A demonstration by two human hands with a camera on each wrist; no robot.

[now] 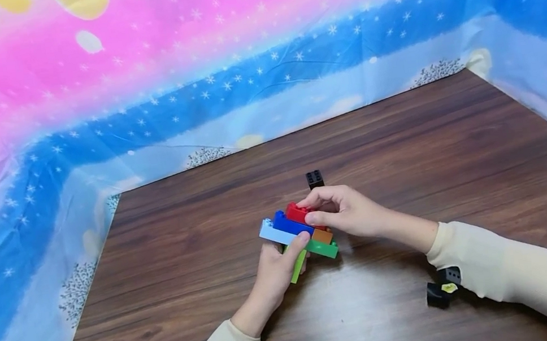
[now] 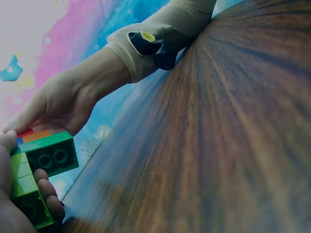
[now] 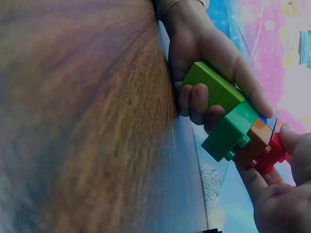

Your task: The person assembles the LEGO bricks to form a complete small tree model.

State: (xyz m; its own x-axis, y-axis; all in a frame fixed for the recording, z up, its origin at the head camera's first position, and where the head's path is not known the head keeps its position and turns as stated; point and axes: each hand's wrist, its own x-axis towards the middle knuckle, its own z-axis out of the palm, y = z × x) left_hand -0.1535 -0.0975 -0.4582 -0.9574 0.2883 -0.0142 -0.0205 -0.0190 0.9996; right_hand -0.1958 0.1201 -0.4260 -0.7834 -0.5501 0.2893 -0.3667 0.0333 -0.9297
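Observation:
My left hand [image 1: 274, 270] grips a built cluster of toy bricks from below, its thumb lying across the top. The lime green bricks [image 2: 24, 182] form a stem inside its curled fingers. Above them a green brick [image 1: 323, 248] and a light blue brick [image 1: 277, 233] make one row. A dark blue brick [image 1: 290, 226] and an orange brick [image 1: 322, 236] lie along that row. At the far side my right hand [image 1: 352, 212] pinches a red brick [image 3: 276, 151] between thumb and fingers, against the orange and dark blue ones. The cluster is held above the table.
A black brick [image 1: 314, 179] stands on the dark wood table [image 1: 183, 227] just beyond my right hand. Black wrist cameras [image 1: 442, 289] sit at the cream sleeves [image 1: 510, 261]. A pink and blue patterned cloth [image 1: 240, 66] hangs around the table's back and sides.

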